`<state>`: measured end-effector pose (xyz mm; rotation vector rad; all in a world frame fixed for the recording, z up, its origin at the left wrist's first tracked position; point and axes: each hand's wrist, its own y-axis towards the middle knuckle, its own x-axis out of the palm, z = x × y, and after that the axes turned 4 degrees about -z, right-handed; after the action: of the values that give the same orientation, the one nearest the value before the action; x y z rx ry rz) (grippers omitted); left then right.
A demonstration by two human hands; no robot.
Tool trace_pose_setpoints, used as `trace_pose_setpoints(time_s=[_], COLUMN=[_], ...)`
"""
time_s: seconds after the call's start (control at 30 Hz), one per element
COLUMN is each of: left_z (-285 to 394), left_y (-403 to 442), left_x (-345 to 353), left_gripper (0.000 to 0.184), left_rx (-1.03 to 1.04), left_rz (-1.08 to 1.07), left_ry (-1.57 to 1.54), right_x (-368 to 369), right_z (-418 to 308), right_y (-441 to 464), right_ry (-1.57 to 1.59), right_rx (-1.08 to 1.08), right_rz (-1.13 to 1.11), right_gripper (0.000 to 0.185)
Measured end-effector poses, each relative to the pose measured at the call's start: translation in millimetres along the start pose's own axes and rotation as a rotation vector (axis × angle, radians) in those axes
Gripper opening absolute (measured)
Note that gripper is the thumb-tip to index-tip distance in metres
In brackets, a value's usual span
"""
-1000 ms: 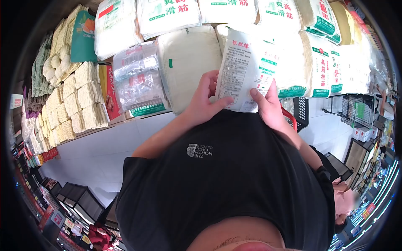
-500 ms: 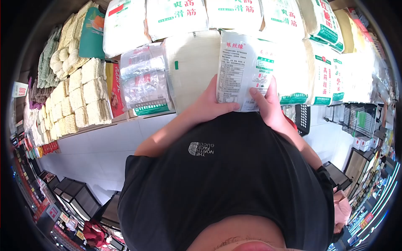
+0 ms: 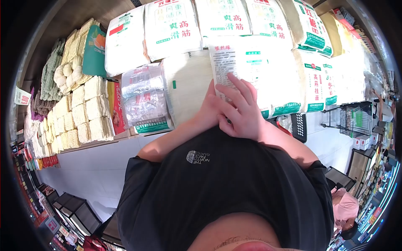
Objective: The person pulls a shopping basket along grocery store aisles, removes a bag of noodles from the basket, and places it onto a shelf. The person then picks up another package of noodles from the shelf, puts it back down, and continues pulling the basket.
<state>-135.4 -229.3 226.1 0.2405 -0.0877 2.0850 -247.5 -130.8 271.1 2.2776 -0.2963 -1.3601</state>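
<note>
A white noodle packet [image 3: 226,58] with small printed text and green bands is held up in front of my chest. My left hand [image 3: 210,109] grips its lower left edge, the fingers partly hidden behind it. My right hand [image 3: 243,112] lies across the packet's lower part, crossing over my left hand. Its index finger is stretched out onto the printed text, and the other fingers are apart and loosely bent. Glare washes out the packet's right side.
More white noodle packs [image 3: 171,31] fill the display ahead. Dried noodle blocks [image 3: 83,106] are stacked at left, beside a green bag [image 3: 94,52]. A shopping cart [image 3: 356,119] stands at right. A person in pink [image 3: 345,205] is at lower right.
My right hand has let go of the packet's right edge and moved left over its front, index finger on the text. My left hand still holds the packet.
</note>
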Motion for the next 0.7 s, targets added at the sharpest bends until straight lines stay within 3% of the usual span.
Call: trace_pose_setpoints(time_s=[0.17,0.47,0.7], left_z=[-31,-32,-40], left_y=[-11,-17,-18], left_x=[-4,-3,0], left_gripper=[0.067,0.065,0.064], left_rx=[-0.037,-0.067,-0.065], left_rz=[0.005,-0.001,0.067], left_ry=[-0.273,-0.191,-0.235], right_x=[4,5,0], right_z=[5,6,6], right_y=[-10,-20,-33], right_ry=[0.084,0.086,-0.054], right_rx=[0.035,0.073,0.319], right_rz=[-0.059,-0.059,-0.050], right_gripper=[0.057,0.057,0.065])
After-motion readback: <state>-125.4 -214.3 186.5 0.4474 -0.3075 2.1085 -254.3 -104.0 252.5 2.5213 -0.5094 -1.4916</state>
